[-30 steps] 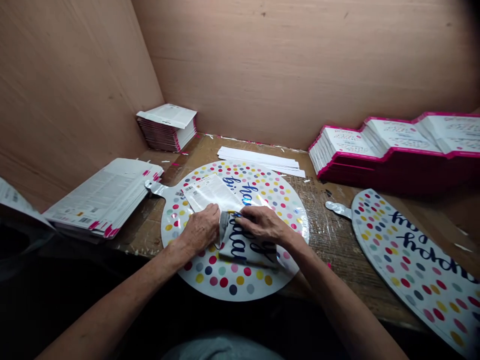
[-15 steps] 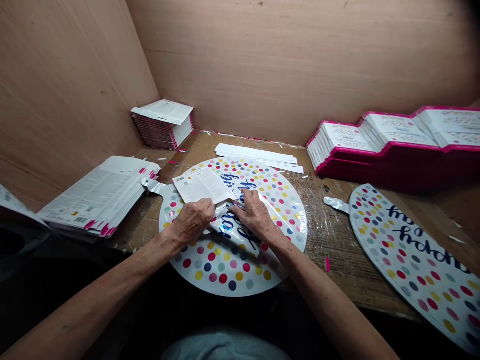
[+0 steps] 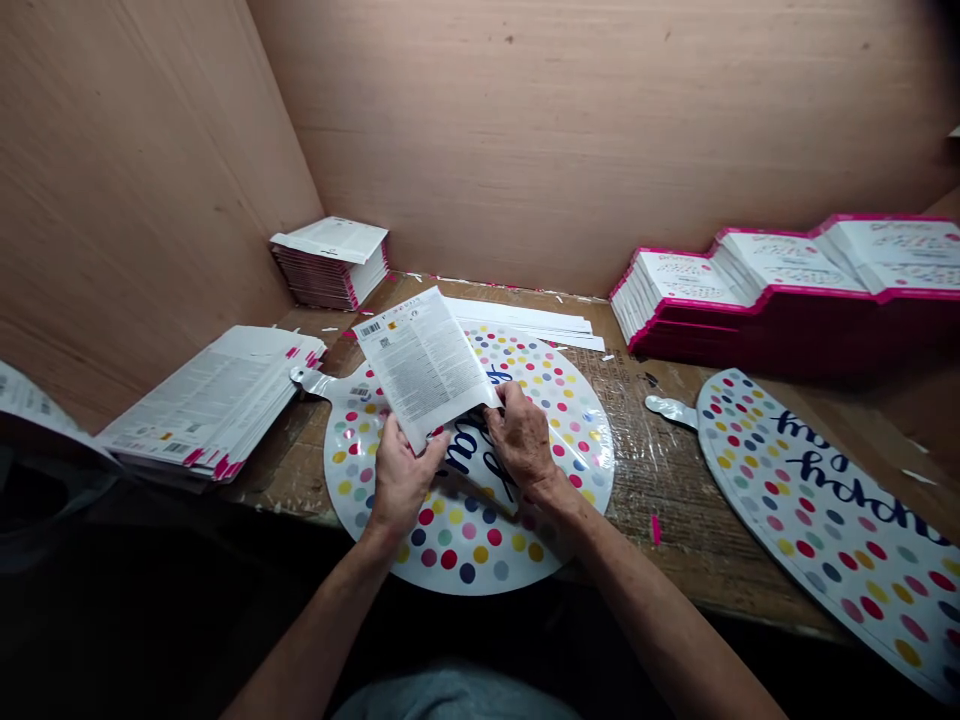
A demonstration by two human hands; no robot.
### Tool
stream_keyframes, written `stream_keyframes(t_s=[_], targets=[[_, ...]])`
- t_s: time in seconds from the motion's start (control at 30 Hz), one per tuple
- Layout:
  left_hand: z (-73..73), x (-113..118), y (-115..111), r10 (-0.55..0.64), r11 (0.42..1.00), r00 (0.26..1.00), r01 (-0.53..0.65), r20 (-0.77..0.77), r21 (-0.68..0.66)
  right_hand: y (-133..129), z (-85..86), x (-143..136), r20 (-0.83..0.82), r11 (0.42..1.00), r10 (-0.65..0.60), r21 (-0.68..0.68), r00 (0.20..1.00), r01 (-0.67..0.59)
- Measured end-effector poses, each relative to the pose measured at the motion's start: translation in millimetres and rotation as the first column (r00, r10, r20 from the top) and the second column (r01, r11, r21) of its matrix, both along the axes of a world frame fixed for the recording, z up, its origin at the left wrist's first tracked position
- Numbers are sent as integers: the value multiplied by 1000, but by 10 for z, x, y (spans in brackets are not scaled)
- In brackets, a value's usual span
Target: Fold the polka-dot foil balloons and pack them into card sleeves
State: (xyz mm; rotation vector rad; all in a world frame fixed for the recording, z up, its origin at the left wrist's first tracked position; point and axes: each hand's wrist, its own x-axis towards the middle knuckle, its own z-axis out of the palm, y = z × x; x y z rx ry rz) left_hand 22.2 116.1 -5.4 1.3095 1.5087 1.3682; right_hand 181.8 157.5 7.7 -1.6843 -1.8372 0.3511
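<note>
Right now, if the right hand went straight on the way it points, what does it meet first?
Likely the card: its near right corner sits just at the right hand, up and left in view. Whether they already touch is unclear.

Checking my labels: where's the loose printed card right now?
Head view, just left of centre: the printed card is over the round dotted disc, its lower end between the left hand and the right hand.
</note>
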Motion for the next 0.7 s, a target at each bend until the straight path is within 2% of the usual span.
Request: stream_keyframes(t_s=[0.07,0.13,0.2,0.27,0.33,0.37,0.43,0.5,0.53,0.6,0.7], targets=[[-75,72,48,87,995,994,-83,72,-63,-9,-34,50,-27,1000,-4,15,1000,5],[-121,116,129,163,982,986,-160,21,-99,-78,-52,114,-72,999,12,37,997,-10],[-147,136,213,214,972,977,-212,4,-100,-228,-55,192,-81,990,78,120,994,-67],[-145,144,247,259,963,965,-255,40,-92,-440,-63,275,17,943,218,254,976,-215],[-93,148,186,278,959,956,-271,88,-86,-653,-93,349,194,848,337,362,921,-387],[-46,150,118,246,968,962,-237,119,-84,-741,-114,377,272,799,368,396,889,-452],[79,145,-61,76,995,971,-58,227,-87,-862,-152,413,345,740,372,449,862,-500],[208,126,-223,-122,982,917,166,381,-87,-915,-157,426,334,706,397,484,855,-517],[260,114,-274,-182,967,876,243,447,-83,-923,-144,427,319,691,427,488,846,-533],[323,104,-295,-206,952,834,292,512,-93,-923,-100,421,305,662,494,475,814,-580],[311,153,-197,-210,954,853,287,478,-93,-904,-52,374,321,655,517,448,793,-609]])
